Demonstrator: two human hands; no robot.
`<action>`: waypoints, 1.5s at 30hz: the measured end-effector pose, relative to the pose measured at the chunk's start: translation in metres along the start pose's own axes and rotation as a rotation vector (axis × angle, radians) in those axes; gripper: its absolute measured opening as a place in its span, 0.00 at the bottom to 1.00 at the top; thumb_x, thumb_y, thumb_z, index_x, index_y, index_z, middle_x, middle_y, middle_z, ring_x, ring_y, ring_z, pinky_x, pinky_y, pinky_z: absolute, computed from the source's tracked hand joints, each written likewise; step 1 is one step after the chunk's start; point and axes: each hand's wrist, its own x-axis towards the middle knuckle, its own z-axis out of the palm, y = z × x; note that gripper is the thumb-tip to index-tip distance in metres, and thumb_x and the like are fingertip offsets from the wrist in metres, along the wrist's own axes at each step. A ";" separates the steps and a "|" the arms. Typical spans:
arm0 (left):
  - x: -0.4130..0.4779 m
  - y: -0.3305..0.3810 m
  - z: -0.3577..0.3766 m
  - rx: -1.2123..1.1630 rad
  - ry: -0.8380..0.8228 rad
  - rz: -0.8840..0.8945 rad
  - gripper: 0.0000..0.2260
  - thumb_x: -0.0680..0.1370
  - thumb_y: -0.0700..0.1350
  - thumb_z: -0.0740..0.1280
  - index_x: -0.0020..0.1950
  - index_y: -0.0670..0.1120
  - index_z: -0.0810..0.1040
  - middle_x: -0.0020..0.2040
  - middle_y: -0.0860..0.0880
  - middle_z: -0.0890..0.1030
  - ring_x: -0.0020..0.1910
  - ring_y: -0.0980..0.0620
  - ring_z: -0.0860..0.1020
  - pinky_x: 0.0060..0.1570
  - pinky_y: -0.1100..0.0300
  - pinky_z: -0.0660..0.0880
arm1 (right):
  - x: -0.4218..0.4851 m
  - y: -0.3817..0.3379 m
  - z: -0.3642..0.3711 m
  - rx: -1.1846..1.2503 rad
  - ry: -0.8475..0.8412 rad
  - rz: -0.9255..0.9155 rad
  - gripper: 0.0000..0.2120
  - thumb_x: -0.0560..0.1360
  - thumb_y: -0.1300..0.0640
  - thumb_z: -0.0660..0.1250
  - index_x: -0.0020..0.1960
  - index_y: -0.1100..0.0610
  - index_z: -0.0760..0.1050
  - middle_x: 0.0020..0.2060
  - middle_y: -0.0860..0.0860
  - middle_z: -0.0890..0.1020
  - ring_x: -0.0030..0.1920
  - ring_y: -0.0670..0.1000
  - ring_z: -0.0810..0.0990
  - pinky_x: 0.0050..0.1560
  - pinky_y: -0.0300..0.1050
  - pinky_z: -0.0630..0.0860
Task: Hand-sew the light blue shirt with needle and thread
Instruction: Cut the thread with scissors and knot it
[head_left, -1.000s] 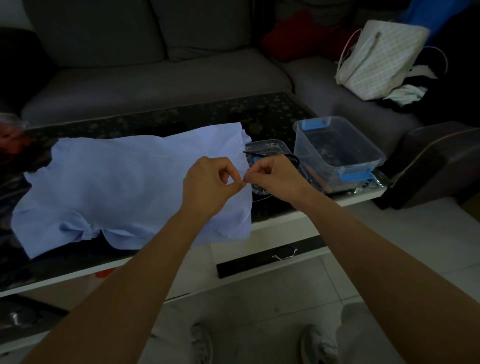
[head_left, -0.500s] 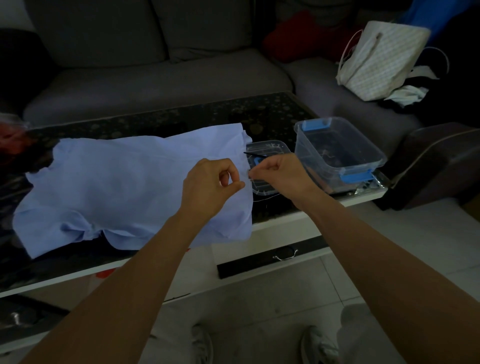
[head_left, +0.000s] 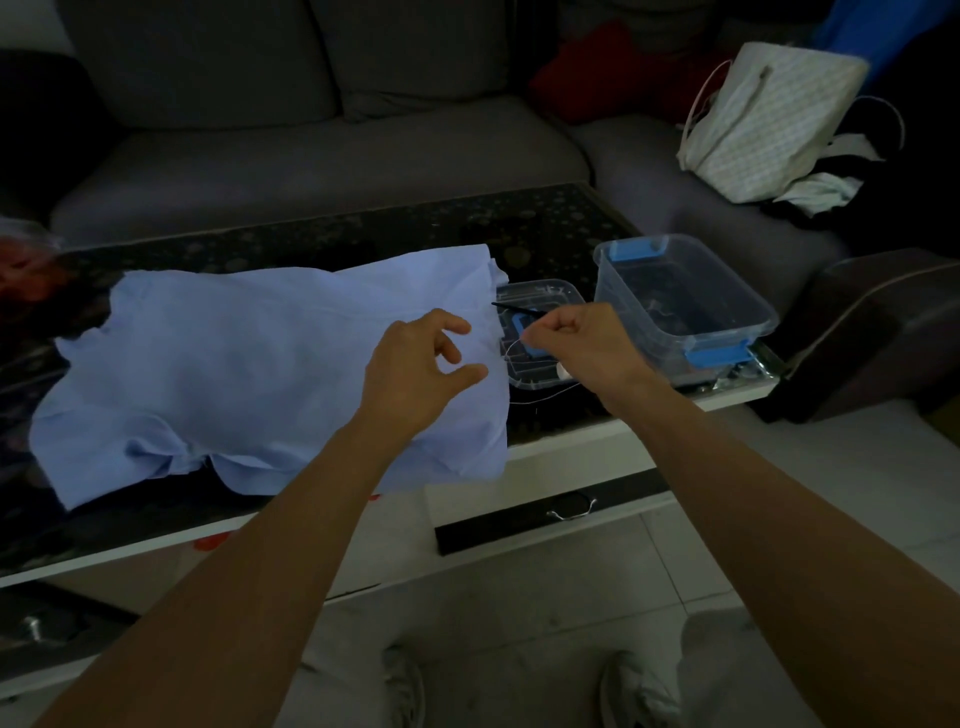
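**Light blue shirt (head_left: 234, 364) spread on coffee table, thread pinched and ready**

The shirt lies flat across the dark patterned glass of the coffee table (head_left: 363, 234), collar end to the left, its near right corner drooping over the table's near edge. It looks like thin, limp cloth: light to lift, apt to slide on the glass and to bunch under a tugged stitch. The sensible hold is a pinch at the right-hand edge, close to where the stitch goes in, leaving the rest lying on the table. The left hand (head_left: 415, 369) hovers over that edge, thumb and forefinger parted in a loose curl, gripping nothing. The right hand (head_left: 576, 343), just to its right, has its fingers curled in tight on a pale thread (head_left: 511, 347) that loops toward the shirt's edge. The needle cannot be made out in the dim light.

A grey sofa (head_left: 311, 156) wraps the far and right sides of the table, with a pale bag (head_left: 769, 114) on its right-hand seat. Pale floor tiles (head_left: 519, 597) fill the near ground. At the table's right end stands a clear tub (head_left: 740, 283) with blue clasps. Between it and the shirt lies a shallow clear lid (head_left: 545, 293), with a thin dark tool (head_left: 519, 308) across its far side.
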 end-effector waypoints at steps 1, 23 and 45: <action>0.001 0.000 0.001 -0.004 -0.019 -0.004 0.15 0.70 0.51 0.75 0.54 0.52 0.78 0.41 0.53 0.79 0.46 0.53 0.76 0.49 0.57 0.74 | -0.001 -0.001 0.000 0.015 -0.008 0.000 0.06 0.74 0.62 0.70 0.47 0.65 0.82 0.45 0.59 0.84 0.40 0.47 0.79 0.36 0.26 0.74; 0.003 0.008 0.004 -0.227 0.061 -0.203 0.05 0.73 0.40 0.69 0.38 0.40 0.80 0.32 0.51 0.78 0.33 0.55 0.74 0.40 0.59 0.73 | -0.003 -0.003 0.011 0.101 -0.102 -0.019 0.10 0.74 0.63 0.71 0.48 0.71 0.80 0.43 0.64 0.83 0.40 0.50 0.79 0.38 0.28 0.75; -0.011 -0.083 -0.070 -1.155 0.552 -0.535 0.11 0.83 0.40 0.52 0.46 0.43 0.71 0.47 0.46 0.78 0.46 0.52 0.80 0.53 0.60 0.78 | -0.006 -0.012 -0.013 -0.035 -0.294 0.347 0.08 0.74 0.56 0.71 0.51 0.57 0.78 0.28 0.51 0.68 0.26 0.46 0.61 0.20 0.36 0.57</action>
